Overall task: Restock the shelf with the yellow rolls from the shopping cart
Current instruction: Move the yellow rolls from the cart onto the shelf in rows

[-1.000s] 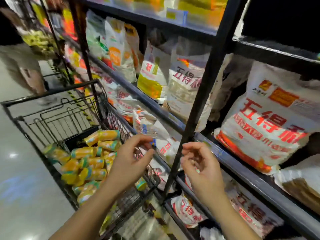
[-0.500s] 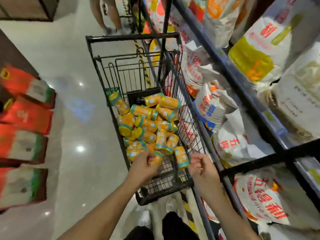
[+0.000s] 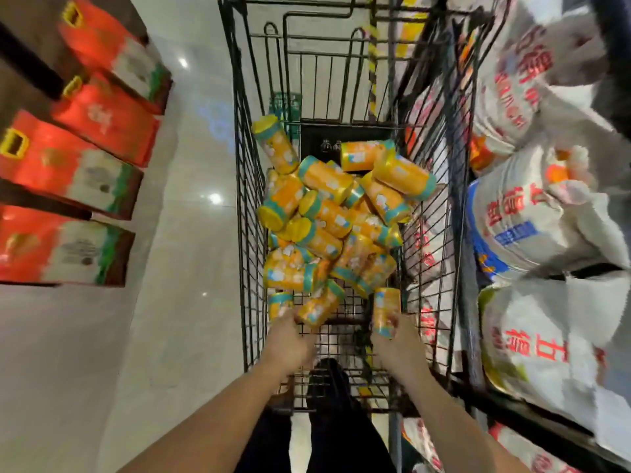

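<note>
Mostly blurred, but right hand (image 3: pixel 397 348) grips one roll (image 3: pixel 386 310) in the cart (image 3: pixel 246 199). Left hand (image 3: pixel 289 344) meets the rolls (image 3: pixel 327 213); fingers hidden, grip unclear.

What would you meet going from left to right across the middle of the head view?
Red boxes → glossy floor → shopping cart's left wall → yellow rolls → cart's right wall → white sacks.

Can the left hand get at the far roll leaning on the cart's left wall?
Probably: the far roll sits uncovered atop the pile, cart open above; the left hand is at a near roll.
</note>
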Tool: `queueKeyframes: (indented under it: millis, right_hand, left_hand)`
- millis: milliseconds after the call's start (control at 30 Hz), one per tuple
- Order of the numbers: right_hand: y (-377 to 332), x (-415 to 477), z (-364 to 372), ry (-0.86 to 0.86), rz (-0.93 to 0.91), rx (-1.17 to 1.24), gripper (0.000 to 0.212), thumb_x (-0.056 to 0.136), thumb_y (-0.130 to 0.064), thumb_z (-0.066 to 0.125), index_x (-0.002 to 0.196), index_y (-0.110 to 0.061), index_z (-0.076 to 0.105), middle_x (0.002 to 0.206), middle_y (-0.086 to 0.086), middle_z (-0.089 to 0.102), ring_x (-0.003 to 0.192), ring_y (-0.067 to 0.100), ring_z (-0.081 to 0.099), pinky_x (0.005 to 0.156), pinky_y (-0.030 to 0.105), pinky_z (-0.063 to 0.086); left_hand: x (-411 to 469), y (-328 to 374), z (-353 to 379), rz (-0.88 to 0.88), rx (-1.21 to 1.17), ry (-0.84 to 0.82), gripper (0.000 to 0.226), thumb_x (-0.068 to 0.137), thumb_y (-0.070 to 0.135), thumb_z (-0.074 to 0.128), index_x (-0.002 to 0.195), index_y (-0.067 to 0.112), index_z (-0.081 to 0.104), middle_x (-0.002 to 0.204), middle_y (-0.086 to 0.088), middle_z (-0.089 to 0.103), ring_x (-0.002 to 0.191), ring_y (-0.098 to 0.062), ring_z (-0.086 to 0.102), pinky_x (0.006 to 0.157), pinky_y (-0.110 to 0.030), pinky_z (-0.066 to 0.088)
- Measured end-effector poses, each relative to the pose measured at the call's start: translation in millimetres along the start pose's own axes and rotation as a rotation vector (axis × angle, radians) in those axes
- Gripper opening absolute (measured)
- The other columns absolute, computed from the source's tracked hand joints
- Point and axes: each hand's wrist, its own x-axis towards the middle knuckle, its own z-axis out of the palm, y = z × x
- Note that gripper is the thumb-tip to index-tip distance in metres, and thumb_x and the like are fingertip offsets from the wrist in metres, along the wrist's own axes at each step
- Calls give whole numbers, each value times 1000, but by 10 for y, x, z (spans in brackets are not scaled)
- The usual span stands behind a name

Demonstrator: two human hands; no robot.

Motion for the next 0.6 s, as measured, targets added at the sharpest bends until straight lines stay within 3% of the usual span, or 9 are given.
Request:
queueKeyframes:
  millis: [100, 167, 233, 300, 400, 500, 600]
  right_hand:
    - [199, 418, -5, -38, 20, -85, 40, 85, -31, 67, 118, -15, 54, 107, 7, 66, 88, 22, 64, 73, 32, 53]
    - [286, 623, 16, -72, 57, -117, 35, 86, -27, 67, 116, -13, 55, 105, 4, 65, 82, 17, 59, 62, 24, 44]
    - [391, 808, 79, -95, 80, -129, 40, 86, -28, 66, 120, -11, 56, 107, 6, 65, 84, 18, 58, 57, 21, 37]
    - [486, 950, 174, -118, 117, -113, 50, 84, -32, 65, 128, -12, 51, 118, 8, 63, 95, 23, 63, 68, 24, 40]
    - [614, 1147, 296, -146, 168, -110, 60, 84, -28, 68, 135, -15, 40, 122, 7, 56, 104, 27, 61, 81, 31, 47]
    - [782, 1362, 413, -123, 195, -102, 70, 75, -36, 67, 136, -18, 37, 122, 8, 60, 103, 28, 63, 88, 44, 55]
    - [871, 1483, 525, -96, 223, -113, 82, 73, -39, 63, 143, -18, 27, 125, 10, 59, 102, 32, 63, 85, 47, 56]
  left_hand:
    - [267, -50, 190, -108, 67, 6, 37, 86, 17, 64, 120, 8, 53, 105, -9, 63, 92, -25, 61, 64, -26, 43]
    - [429, -100, 306, -167, 106, 2, 39, 85, 20, 65, 120, 7, 54, 111, -14, 63, 104, -31, 60, 76, -31, 47]
    - [565, -142, 390, -197, 106, -8, 32, 86, 20, 64, 114, 11, 53, 101, -9, 60, 94, -27, 58, 68, -28, 42]
    - [699, -164, 447, -204, 93, -2, 19, 88, 17, 62, 101, 16, 48, 89, -3, 55, 80, -21, 52, 58, -26, 36]
    - [912, -192, 531, -196, 91, 9, 18, 87, 13, 61, 101, 17, 50, 86, -3, 57, 76, -20, 52, 60, -26, 37]
    - [1080, -184, 614, -175, 82, -20, 24, 88, 12, 61, 109, 17, 50, 90, -2, 56, 88, -25, 60, 66, -27, 43]
    - [1252, -163, 695, -134, 116, -51, 31, 87, 13, 64, 116, 11, 55, 99, -5, 57, 98, -25, 58, 76, -30, 44]
